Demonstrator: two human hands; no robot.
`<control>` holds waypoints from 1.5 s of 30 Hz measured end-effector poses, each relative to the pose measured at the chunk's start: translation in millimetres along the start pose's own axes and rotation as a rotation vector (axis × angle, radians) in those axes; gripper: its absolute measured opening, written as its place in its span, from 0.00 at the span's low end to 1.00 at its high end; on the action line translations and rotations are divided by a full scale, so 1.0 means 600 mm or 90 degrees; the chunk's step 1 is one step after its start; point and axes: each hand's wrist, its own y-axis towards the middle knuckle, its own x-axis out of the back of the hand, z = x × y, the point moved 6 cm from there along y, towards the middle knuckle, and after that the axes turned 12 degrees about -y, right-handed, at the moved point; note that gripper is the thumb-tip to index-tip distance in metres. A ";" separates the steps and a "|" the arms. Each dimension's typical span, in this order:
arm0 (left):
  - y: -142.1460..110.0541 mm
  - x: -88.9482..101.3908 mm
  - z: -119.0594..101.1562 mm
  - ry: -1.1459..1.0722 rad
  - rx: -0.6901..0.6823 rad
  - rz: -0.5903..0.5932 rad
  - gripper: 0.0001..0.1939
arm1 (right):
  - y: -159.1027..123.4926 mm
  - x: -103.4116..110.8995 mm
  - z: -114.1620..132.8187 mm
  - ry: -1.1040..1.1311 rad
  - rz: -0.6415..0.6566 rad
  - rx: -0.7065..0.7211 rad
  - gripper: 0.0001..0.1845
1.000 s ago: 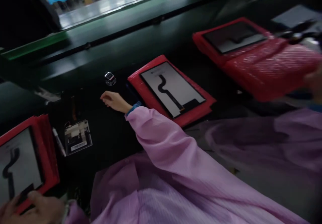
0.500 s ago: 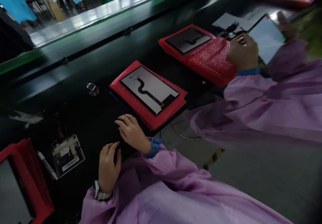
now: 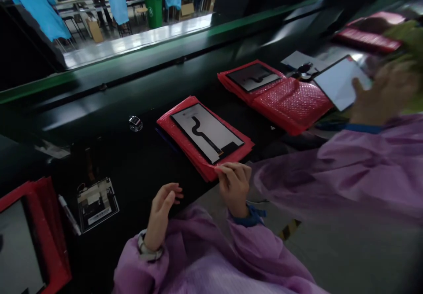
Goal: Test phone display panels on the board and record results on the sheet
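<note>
My right hand [image 3: 235, 186], with a blue band at the wrist, pinches the near corner of a stack of red bubble-wrap bags [image 3: 203, 170]. On top of that stack lies a flat display panel [image 3: 211, 131] with a pale back and a black curved ribbon cable. My left hand [image 3: 163, 212], wearing a watch, hovers over the table's front edge to the left of the stack. Its fingers are loosely curled and apart, holding nothing. A small electronic board assembly [image 3: 97, 203] lies flat farther left, beside a white marker pen [image 3: 69, 214].
Another red stack [image 3: 59, 237] with a panel stands at the far left. A small clear roll [image 3: 135, 123] sits behind. At right, a co-worker's hand [image 3: 383, 87] is at a pale panel [image 3: 343, 82], over an opened red bubble-wrap bag [image 3: 291, 102]. A raised rail [image 3: 132, 76] runs along the back.
My right hand has moved right, onto the corner of the red stack. My left hand has shifted slightly right. The co-worker's panel is lower, and the view has tilted up.
</note>
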 end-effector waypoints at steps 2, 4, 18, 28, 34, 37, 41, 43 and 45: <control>0.016 -0.047 0.011 -0.144 0.079 0.036 0.30 | 0.000 0.018 0.036 0.049 0.024 0.090 0.08; 0.034 -0.088 0.016 -0.217 0.116 0.067 0.34 | -0.008 0.034 0.077 0.104 0.081 0.191 0.11; -0.022 0.047 -0.002 -0.351 0.081 -0.231 0.27 | -0.041 0.057 0.093 0.161 0.176 0.127 0.23; -0.011 0.138 -0.041 -0.009 -0.069 -0.281 0.30 | -0.082 -0.053 0.117 0.247 0.340 0.073 0.22; -0.040 0.138 -0.096 0.525 -0.322 -0.335 0.31 | -0.084 -0.065 0.121 0.218 0.336 0.037 0.16; -0.041 0.133 -0.091 0.659 -0.334 -0.258 0.22 | -0.077 -0.067 0.123 0.211 0.359 0.030 0.15; -0.043 0.121 -0.056 0.787 -0.297 -0.191 0.24 | -0.036 -0.067 0.128 0.225 0.445 0.048 0.12; -0.050 0.109 -0.043 0.827 -0.300 -0.188 0.26 | 0.005 -0.062 0.140 0.215 0.462 0.081 0.11; -0.056 0.098 -0.040 0.844 -0.307 -0.191 0.27 | 0.056 -0.058 0.164 0.174 0.454 0.134 0.12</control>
